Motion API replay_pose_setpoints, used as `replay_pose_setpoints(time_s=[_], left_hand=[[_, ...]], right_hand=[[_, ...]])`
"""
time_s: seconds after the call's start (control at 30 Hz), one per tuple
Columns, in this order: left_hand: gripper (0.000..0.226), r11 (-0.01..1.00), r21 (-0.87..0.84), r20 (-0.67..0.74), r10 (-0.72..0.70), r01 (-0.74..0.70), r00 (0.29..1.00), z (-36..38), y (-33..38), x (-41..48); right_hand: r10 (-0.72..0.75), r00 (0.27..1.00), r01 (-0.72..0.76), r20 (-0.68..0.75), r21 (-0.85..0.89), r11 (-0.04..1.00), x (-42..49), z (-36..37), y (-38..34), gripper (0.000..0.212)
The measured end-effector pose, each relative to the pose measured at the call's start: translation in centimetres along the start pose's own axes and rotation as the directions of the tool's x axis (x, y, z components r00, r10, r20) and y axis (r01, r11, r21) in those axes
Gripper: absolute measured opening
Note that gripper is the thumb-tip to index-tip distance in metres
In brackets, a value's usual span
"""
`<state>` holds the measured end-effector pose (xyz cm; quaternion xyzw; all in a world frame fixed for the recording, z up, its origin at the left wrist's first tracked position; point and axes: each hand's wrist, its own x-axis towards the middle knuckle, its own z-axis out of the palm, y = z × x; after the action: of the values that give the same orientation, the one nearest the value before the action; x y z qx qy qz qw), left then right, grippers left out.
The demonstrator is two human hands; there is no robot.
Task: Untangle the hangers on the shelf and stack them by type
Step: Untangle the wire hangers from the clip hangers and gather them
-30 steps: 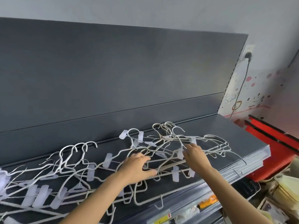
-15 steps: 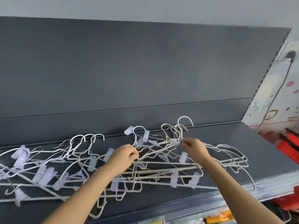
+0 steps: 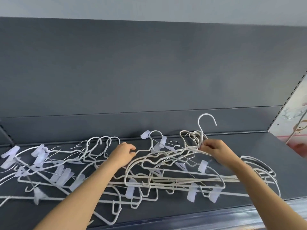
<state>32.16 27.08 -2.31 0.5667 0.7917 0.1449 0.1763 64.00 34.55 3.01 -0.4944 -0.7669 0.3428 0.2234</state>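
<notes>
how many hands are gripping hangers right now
2. The left hand grips a hanger wire mid-pile. The right hand pinches the raised hook by its neck, back right. Neither is hidden.

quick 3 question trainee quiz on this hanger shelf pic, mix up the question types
1. True or false: the left-hand grip and the right-hand grip each hold wire in the tangled hangers.
2. Which one pinches the neck below the tallest raised hook? A) left-hand grip B) right-hand grip C) neither
3. Fill in: some hangers carry pale plastic ___ on their bars.

Key: 1 true; 2 B; 3 clips
</notes>
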Motion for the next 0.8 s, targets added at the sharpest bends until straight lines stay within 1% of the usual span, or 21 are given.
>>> replay_pose_setpoints(time_s=[0.1,0.17,0.2,0.27,0.43,0.53,0.67,0.8], left_hand=[[0.028,0.990,0.139,0.063,0.003,-0.012,0.998,-0.4,0.4,0.5],[0.022,0.969,0.246,0.071,0.002,-0.020,0.997,-0.6,0.7,0.4],[0.020,0.962,0.271,0.066,0.006,-0.023,0.998,-0.7,0.7,0.4],[0.018,0.973,0.229,0.050,0.013,-0.024,0.999,-0.8,0.7,0.2],[0.020,0.996,-0.064,0.012,0.056,-0.055,0.998,-3.3,1.1,0.2],[0.020,0.979,-0.180,-0.068,0.087,-0.098,0.994,-5.3,1.8,0.2],[0.013,0.964,-0.229,-0.126,0.105,-0.132,0.986,-6.5,1.8,0.1],[0.018,0.977,-0.179,-0.167,0.087,-0.117,0.982,-6.3,1.1,-0.5]], right_hand=[[-0.003,0.999,0.003,-0.041,0.000,1.000,0.0,0.1,0.1,0.026],[0.004,0.998,-0.004,-0.068,0.005,1.000,0.0,0.3,0.1,0.026],[0.008,0.996,-0.007,-0.084,0.010,1.000,0.0,0.4,0.2,0.025],[0.016,0.994,-0.011,-0.107,0.041,0.999,0.0,0.3,0.1,0.022],[0.009,0.994,0.010,-0.106,0.172,0.985,0.1,-0.8,-1.2,0.023],[-0.026,0.996,0.041,-0.081,0.187,0.982,0.4,-0.6,-2.1,0.023],[-0.024,0.996,0.040,-0.083,0.199,0.979,0.6,0.3,-2.9,0.024],[0.003,0.996,0.014,-0.094,0.187,0.982,1.0,0.8,-2.9,0.024]])
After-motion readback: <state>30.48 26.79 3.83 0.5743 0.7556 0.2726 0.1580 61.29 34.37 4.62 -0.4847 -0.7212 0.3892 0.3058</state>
